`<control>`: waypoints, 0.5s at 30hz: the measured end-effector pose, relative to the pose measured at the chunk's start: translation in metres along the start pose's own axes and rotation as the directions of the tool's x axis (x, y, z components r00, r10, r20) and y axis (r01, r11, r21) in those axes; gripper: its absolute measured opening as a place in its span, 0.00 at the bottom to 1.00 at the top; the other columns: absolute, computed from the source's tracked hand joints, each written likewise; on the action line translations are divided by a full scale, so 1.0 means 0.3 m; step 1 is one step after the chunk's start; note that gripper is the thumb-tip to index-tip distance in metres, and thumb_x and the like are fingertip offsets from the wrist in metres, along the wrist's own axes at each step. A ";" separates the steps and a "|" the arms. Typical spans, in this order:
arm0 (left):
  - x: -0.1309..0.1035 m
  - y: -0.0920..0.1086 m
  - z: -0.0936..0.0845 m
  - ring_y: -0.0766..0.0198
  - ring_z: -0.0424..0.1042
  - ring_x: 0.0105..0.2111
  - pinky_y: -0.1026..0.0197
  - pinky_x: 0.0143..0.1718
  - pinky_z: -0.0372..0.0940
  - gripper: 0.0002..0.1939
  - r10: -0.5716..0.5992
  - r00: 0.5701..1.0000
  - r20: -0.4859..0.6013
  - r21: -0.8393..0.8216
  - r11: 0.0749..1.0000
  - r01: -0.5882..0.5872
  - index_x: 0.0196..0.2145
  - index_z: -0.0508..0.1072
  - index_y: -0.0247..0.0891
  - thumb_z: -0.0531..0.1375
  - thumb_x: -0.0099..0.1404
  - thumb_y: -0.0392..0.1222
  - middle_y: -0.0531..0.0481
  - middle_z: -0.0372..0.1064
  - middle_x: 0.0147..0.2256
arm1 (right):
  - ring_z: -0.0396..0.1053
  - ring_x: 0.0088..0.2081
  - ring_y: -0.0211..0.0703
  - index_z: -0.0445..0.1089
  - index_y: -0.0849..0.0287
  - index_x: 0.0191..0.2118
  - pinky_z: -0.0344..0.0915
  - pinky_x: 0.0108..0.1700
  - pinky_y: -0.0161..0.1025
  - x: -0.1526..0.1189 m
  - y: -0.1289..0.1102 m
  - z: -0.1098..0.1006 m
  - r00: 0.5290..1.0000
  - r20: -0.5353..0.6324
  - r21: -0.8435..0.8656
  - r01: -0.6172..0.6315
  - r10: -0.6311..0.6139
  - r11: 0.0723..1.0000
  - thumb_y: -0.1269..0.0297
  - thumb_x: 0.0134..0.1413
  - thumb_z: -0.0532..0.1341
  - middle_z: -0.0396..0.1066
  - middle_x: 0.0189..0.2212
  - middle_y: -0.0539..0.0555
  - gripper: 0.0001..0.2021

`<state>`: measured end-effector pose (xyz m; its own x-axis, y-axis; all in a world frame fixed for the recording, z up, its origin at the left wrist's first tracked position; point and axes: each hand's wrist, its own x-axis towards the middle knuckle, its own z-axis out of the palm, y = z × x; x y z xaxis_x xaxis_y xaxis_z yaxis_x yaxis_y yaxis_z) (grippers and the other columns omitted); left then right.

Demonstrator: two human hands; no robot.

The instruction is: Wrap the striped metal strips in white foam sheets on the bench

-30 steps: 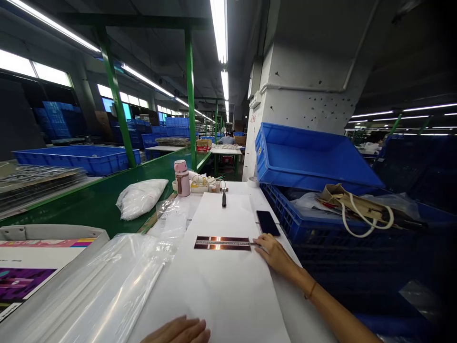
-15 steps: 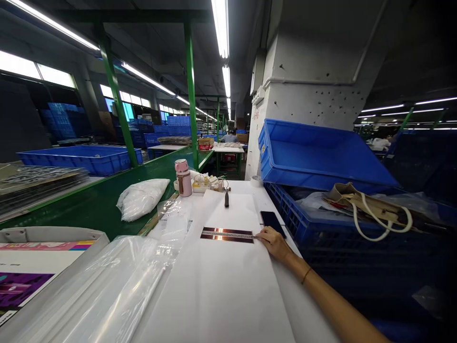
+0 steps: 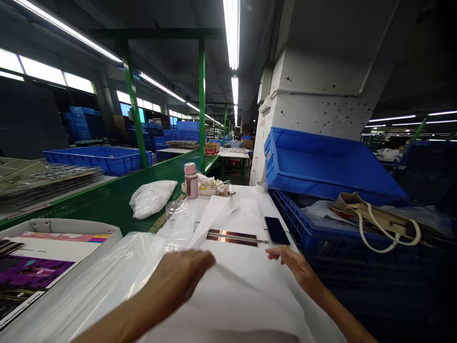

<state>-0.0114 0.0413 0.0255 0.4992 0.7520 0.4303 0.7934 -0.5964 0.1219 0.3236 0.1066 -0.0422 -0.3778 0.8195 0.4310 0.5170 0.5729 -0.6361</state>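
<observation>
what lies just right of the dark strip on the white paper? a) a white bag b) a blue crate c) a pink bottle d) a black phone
d: the phone lies flat on the table just past the right end of the strip, while the pink bottle and white bag sit farther back to the left.

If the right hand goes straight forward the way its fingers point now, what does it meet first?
Probably the dark striped strip lying on the white paper sheet; the right hand points toward its right end. The black phone lies just beside, so depth leaves doubt.
</observation>
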 end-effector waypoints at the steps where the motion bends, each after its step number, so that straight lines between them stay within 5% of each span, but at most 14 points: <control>1: 0.064 -0.020 -0.026 0.62 0.73 0.29 0.65 0.29 0.63 0.18 -0.042 0.998 0.050 0.021 0.999 0.041 0.37 0.72 0.42 0.44 0.72 0.44 0.51 0.73 0.28 | 0.69 0.43 0.46 0.70 0.54 0.51 0.66 0.46 0.44 -0.024 -0.028 -0.017 1.000 0.028 0.058 -0.012 0.010 0.998 0.53 0.67 0.42 0.72 0.39 0.55 0.23; 4: 0.261 -0.081 -0.069 0.57 0.72 0.30 0.62 0.29 0.60 0.16 -0.083 0.989 0.123 0.065 0.995 0.076 0.39 0.72 0.43 0.46 0.70 0.46 0.49 0.73 0.30 | 0.69 0.45 0.51 0.70 0.55 0.52 0.66 0.48 0.47 -0.047 -0.094 -0.055 0.998 0.042 0.127 -0.057 0.053 0.990 0.46 0.63 0.47 0.72 0.43 0.57 0.25; 9: 0.510 -0.143 -0.074 0.55 0.71 0.34 0.61 0.28 0.56 0.14 -0.077 0.989 0.126 0.081 0.994 0.067 0.37 0.71 0.38 0.48 0.68 0.45 0.45 0.73 0.35 | 0.67 0.51 0.55 0.69 0.59 0.52 0.64 0.53 0.50 0.059 -0.157 -0.074 0.989 -0.064 0.172 -0.120 0.133 0.978 0.44 0.57 0.55 0.70 0.48 0.60 0.27; 12: 0.561 -0.152 -0.096 0.56 0.71 0.33 0.62 0.29 0.56 0.13 -0.045 0.992 0.117 0.092 0.995 0.034 0.36 0.71 0.38 0.49 0.68 0.44 0.46 0.73 0.33 | 0.68 0.49 0.53 0.72 0.58 0.49 0.65 0.53 0.48 0.096 -0.164 -0.070 0.984 -0.065 0.210 -0.147 0.164 0.966 0.47 0.58 0.57 0.73 0.46 0.58 0.22; 15: 0.504 -0.127 -0.140 0.61 0.71 0.31 0.64 0.30 0.57 0.11 0.055 0.976 0.211 -0.016 0.998 -0.053 0.34 0.72 0.39 0.50 0.67 0.41 0.50 0.73 0.31 | 0.72 0.44 0.51 0.75 0.57 0.42 0.69 0.48 0.44 0.040 -0.153 -0.051 0.988 0.005 0.178 -0.152 0.154 0.972 0.49 0.58 0.58 0.76 0.38 0.54 0.18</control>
<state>0.0192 0.1661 0.1234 0.6045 0.7603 0.2377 0.7602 -0.6398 0.1130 0.3070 0.0906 0.0020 -0.2977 0.8978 0.3246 0.4231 0.4288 -0.7982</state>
